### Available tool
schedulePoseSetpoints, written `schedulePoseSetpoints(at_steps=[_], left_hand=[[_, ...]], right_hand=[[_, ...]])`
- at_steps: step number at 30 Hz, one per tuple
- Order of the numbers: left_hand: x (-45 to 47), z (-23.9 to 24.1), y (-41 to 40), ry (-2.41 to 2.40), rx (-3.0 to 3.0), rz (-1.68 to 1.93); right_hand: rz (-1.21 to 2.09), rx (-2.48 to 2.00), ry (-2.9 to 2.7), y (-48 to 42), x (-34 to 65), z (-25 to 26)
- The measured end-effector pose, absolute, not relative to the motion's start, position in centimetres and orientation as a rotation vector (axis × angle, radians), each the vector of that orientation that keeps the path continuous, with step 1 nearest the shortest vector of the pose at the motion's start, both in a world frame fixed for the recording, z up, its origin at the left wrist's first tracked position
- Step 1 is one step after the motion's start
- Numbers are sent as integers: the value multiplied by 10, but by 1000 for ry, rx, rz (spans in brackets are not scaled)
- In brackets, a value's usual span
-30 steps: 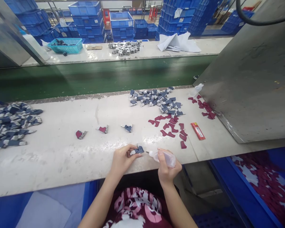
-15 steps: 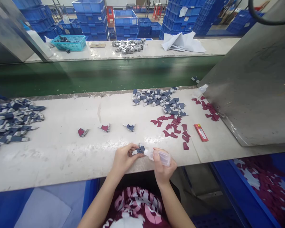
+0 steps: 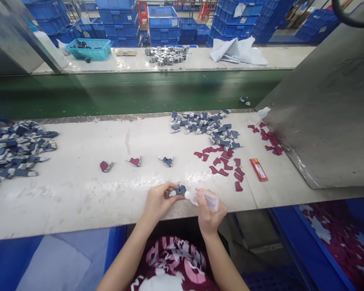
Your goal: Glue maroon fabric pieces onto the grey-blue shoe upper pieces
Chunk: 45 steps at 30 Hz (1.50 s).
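Near the front edge of the table, my left hand point(image 3: 160, 201) pinches a small dark-blue and grey plastic part point(image 3: 179, 190). My right hand point(image 3: 211, 212) is wrapped round a clear squeeze bottle point(image 3: 208, 201) lying nearly level. Its white nozzle points left and meets or almost meets the part; I cannot tell whether they touch. Beyond my hands lie a blue-grey part point(image 3: 167, 161) and two parts with maroon pieces on them, one in the middle point(image 3: 135, 161) and one farther left point(image 3: 106, 166). Loose maroon pieces point(image 3: 223, 163) are scattered to the right.
Blue-grey parts form one pile point(image 3: 206, 127) at the back and another pile point(image 3: 16, 149) at far left. A red packet point(image 3: 259, 169) lies right. Behind runs a green conveyor belt point(image 3: 124, 93). A metal panel point(image 3: 330, 101) rises at right, above a blue crate point(image 3: 306, 238).
A part on the green belt has shifted slightly left, away from the metal panel. My view has tilted a little. Both hands keep their hold, with the bottle still at the part.
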State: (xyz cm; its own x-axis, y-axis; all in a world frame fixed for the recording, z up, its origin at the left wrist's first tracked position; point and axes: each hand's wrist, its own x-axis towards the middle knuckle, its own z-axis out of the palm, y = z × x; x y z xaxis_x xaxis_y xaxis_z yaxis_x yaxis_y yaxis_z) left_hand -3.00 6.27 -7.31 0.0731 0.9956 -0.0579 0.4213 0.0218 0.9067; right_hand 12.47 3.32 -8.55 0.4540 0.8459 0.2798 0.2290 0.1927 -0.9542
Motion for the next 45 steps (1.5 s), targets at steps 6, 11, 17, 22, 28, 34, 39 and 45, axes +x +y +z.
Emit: schedulePoseSetpoints(at_steps=[6,11,17,22,28,34,39,45], left_hand=[[-30,-75,63,1475,1538,889],[-30,-74,62,1482,1578,884],[-30,-74,62,1493,1614,882],[-30,-74,63,1501,1636,876],[-32,-73,63,1497,1678,866],[-35,-72,62,1470,1694,891],[-37,-71,61,1464,1678,882],[-36,-72,61,1458,1672,908]], right_hand=[[549,-1368,-1020,34,128,-80],[453,-1394,-1060,34,131,-79],[243,-1412,-1164,33,137,-83],[245,-1363,-1055,32,142,-87],[513,-1315,-737,47,150,-80],[813,-1213,-937,83,130,-72],[931,-1296,-1213,102,130,-74],[352,-1378,-1803,130,185,-67]])
